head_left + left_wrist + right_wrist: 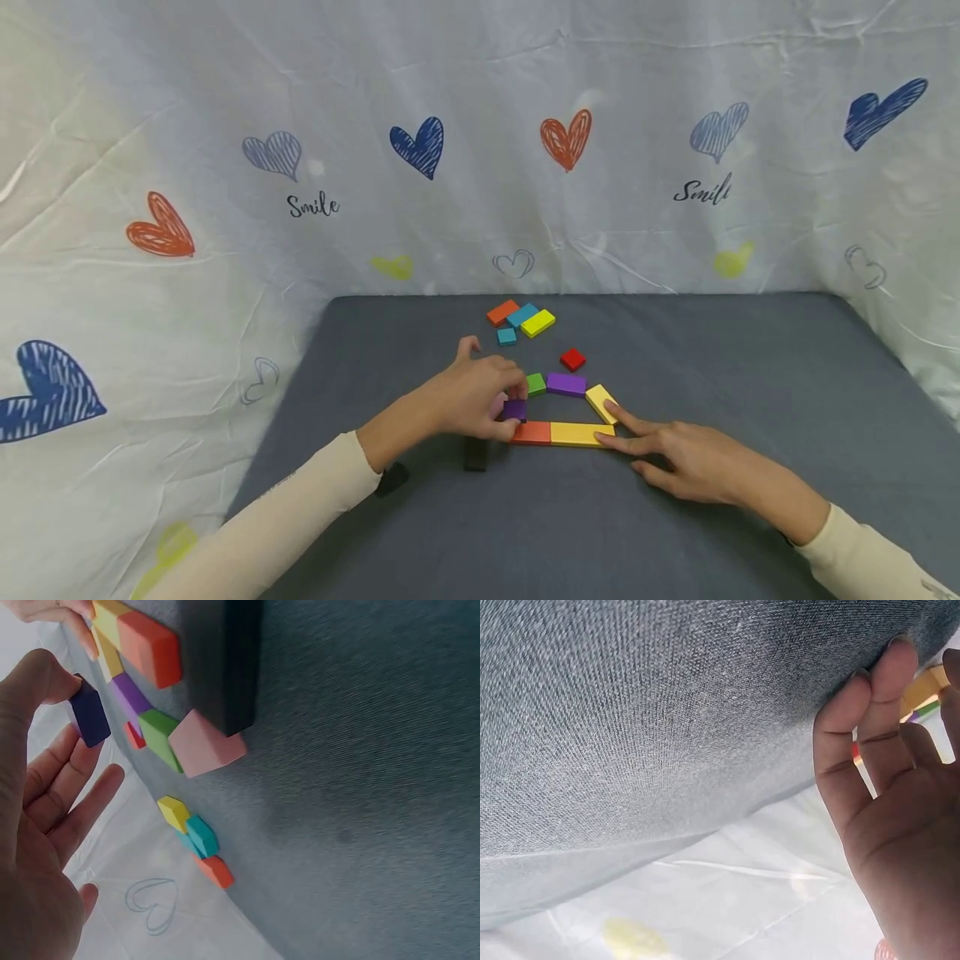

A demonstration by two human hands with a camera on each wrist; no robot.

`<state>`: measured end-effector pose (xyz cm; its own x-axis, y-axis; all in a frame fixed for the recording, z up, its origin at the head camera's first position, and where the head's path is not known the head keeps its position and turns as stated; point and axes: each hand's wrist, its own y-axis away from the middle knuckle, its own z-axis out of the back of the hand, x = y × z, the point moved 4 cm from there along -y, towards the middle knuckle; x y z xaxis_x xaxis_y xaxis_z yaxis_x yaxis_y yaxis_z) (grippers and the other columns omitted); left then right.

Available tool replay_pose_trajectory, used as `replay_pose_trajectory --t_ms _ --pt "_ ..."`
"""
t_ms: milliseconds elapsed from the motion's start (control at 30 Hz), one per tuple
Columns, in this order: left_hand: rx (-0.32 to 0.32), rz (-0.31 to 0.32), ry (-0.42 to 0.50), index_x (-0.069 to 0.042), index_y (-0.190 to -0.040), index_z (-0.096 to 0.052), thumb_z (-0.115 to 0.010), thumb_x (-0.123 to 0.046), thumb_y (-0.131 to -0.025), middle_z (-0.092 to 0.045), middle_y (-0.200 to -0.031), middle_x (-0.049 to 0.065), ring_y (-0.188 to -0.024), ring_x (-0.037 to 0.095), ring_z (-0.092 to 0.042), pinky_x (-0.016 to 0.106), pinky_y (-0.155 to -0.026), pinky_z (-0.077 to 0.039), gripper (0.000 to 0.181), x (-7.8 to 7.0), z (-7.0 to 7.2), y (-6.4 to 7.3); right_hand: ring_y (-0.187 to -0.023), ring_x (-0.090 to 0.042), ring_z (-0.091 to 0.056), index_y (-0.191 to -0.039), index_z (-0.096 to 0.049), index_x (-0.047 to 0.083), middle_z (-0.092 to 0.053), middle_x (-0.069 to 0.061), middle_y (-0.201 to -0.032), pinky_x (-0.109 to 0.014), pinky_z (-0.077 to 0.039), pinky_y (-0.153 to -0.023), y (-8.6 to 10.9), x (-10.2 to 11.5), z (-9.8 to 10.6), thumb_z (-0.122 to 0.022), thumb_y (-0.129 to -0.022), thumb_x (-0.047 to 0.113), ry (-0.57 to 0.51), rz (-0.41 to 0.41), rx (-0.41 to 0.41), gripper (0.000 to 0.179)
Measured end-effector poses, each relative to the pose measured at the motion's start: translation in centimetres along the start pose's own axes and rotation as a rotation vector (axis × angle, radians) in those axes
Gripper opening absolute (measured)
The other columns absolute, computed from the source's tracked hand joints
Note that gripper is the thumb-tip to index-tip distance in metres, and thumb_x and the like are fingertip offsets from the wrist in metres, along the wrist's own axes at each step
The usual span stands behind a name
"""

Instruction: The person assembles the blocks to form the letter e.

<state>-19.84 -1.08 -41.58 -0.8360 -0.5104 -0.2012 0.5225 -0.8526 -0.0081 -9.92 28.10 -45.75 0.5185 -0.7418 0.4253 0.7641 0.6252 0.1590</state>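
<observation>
My left hand (474,398) pinches a dark purple block (91,714) between thumb and fingertips, just above the table. Below it, an orange-red block (532,433) and a long yellow block (576,435) lie end to end in a row. Behind them a pink block (196,744), a green block (536,384), a purple block (566,384) and a slanting yellow block (600,403) form a curved line. With fingers extended, my right hand (693,460) touches both yellow blocks at their right side. In the right wrist view its fingers mostly hide the blocks.
A black block (476,455) lies left of the row, near my left wrist. A red block (573,359) lies alone farther back. Orange, blue and yellow blocks (537,323) cluster near the table's (720,350) rear edge, before a heart-printed curtain (637,208).
</observation>
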Motion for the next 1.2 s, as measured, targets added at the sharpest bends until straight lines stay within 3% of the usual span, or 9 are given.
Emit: replay_pose_trajectory --t_ms 67,200,333,533,667,833,1067,1200 --pt "-0.003 -0.004 -0.010 -0.027 -0.109 -0.069 -0.072 -0.045 -0.090 -0.064 -0.103 -0.015 -0.098 0.003 -0.056 0.068 -0.109 -0.020 0.026 0.0 -0.3 0.6 -0.087 -0.005 -0.062 -0.159 -0.047 0.038 -0.025 -0.003 -0.175 -0.021 -0.037 -0.053 -0.1 0.1 0.0 -0.068 -0.104 0.020 0.005 0.001 0.001 0.062" --pt "-0.005 -0.007 -0.005 -0.028 -0.109 -0.069 -0.074 -0.044 -0.089 -0.064 -0.102 -0.014 -0.096 0.004 -0.055 0.068 -0.109 -0.021 0.026 0.1 -0.8 1.6 -0.089 -0.006 -0.063 -0.159 -0.047 0.039 -0.025 -0.004 -0.175 -0.021 -0.037 -0.053 -0.1 0.1 -0.1 -0.068 -0.104 0.021 0.006 -0.001 0.006 0.063" --pt "0.016 0.001 -0.002 -0.028 -0.110 -0.070 -0.075 -0.044 -0.089 -0.064 -0.102 -0.014 -0.095 0.004 -0.054 0.069 -0.109 -0.021 0.026 0.1 -1.3 2.2 -0.068 -0.002 -0.047 -0.159 -0.047 0.039 -0.025 -0.003 -0.175 -0.022 -0.036 -0.052 0.0 0.0 -0.1 -0.068 -0.104 0.021 0.002 0.003 0.005 0.062" --pt "0.020 0.006 -0.042 -0.029 -0.108 -0.071 -0.077 -0.044 -0.088 -0.062 -0.101 -0.016 -0.098 0.004 -0.053 0.069 -0.109 -0.023 0.025 0.0 -1.9 2.6 -0.095 -0.008 -0.059 -0.159 -0.048 0.039 -0.025 -0.003 -0.175 -0.022 -0.038 -0.054 -0.1 0.0 -0.1 -0.069 -0.103 0.020 0.005 0.002 -0.002 0.063" --pt "0.028 0.010 -0.067 -0.029 -0.107 -0.071 -0.077 -0.043 -0.088 -0.060 -0.099 -0.014 -0.103 0.007 -0.053 0.070 -0.108 -0.024 0.025 0.1 -2.2 2.7 -0.080 -0.004 -0.055 -0.159 -0.048 0.039 -0.025 -0.004 -0.175 -0.021 -0.036 -0.053 -0.2 0.0 -0.1 -0.069 -0.103 0.020 0.002 0.003 0.004 0.063" --pt "0.034 0.014 -0.086 -0.029 -0.106 -0.071 -0.076 -0.043 -0.087 -0.057 -0.108 -0.012 -0.114 0.009 -0.052 0.071 -0.108 -0.024 0.024 0.0 -2.6 2.6 -0.079 -0.003 -0.054 -0.160 -0.047 0.039 -0.024 -0.004 -0.175 -0.021 -0.037 -0.054 -0.2 0.1 -0.1 -0.069 -0.104 0.020 0.000 0.008 0.005 0.063" --pt "0.022 0.031 -0.058 -0.027 -0.100 -0.070 -0.080 -0.040 -0.086 -0.054 -0.132 -0.008 -0.134 0.012 -0.043 0.075 -0.112 -0.019 0.022 0.1 -2.9 2.4 -0.103 -0.010 -0.061 -0.159 -0.048 0.037 -0.025 -0.005 -0.175 -0.021 -0.040 -0.054 -0.2 0.2 -0.2 -0.069 -0.103 0.017 -0.003 0.022 -0.003 0.063" --pt "0.017 0.031 -0.074 -0.025 -0.099 -0.070 -0.079 -0.037 -0.085 -0.052 -0.140 -0.007 -0.141 0.012 -0.038 0.073 -0.113 -0.020 0.021 0.1 -2.9 2.2 -0.095 -0.007 -0.061 -0.160 -0.048 0.037 -0.024 -0.005 -0.175 -0.021 -0.039 -0.053 -0.2 0.1 -0.2 -0.069 -0.103 0.018 -0.005 0.016 0.000 0.063"
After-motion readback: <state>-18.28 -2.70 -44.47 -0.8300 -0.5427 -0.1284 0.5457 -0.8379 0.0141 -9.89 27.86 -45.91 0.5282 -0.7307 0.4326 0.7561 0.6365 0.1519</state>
